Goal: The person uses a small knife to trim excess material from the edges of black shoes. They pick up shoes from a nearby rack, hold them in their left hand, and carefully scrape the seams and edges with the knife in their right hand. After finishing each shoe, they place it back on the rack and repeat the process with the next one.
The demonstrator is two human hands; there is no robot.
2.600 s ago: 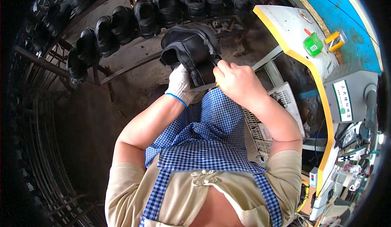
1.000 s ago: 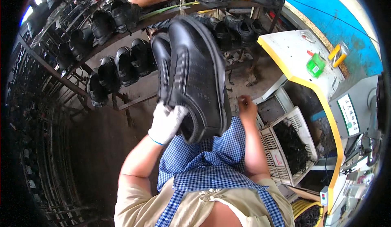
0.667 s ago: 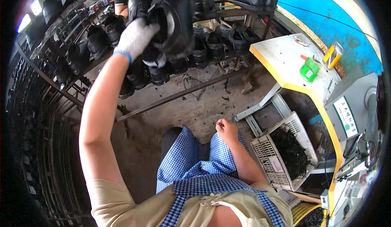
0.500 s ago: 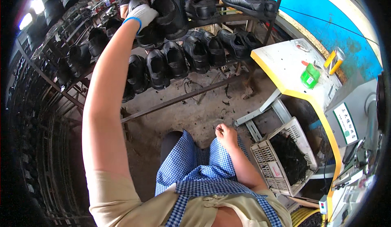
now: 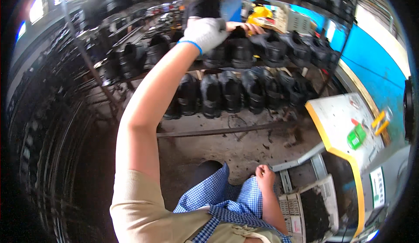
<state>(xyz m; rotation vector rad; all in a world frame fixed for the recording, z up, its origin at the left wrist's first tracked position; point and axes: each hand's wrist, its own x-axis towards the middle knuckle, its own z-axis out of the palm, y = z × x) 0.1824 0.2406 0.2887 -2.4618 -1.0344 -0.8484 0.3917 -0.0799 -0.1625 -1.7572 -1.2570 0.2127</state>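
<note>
My left hand (image 5: 205, 34), in a white knit glove with a blue cuff, is stretched out over the middle shelf of a shoe rack. Blur smears its fingers, so their grip cannot be made out. Just below it stands a black shoe (image 5: 214, 56) in a row of similar ones. Beyond the glove, another person's bare hand (image 5: 249, 27) reaches over the shoes. My bare right hand (image 5: 264, 177) rests low by my knee on the blue checked apron (image 5: 248, 199). Its fingers are curled closed, and whatever they may hold is hidden.
More black shoes (image 5: 211, 95) line the lower shelf, above a metal crossbar (image 5: 218, 131). To the right is a yellow-edged white table (image 5: 336, 112) with a green bottle (image 5: 356, 137). A pale plastic crate (image 5: 292, 212) holding dark scraps sits below it.
My left hand has moved right, away from the large black shoe it was touching. My view has shifted, showing more of the rack's upper shelf. My right hand stays low and closed.
</note>
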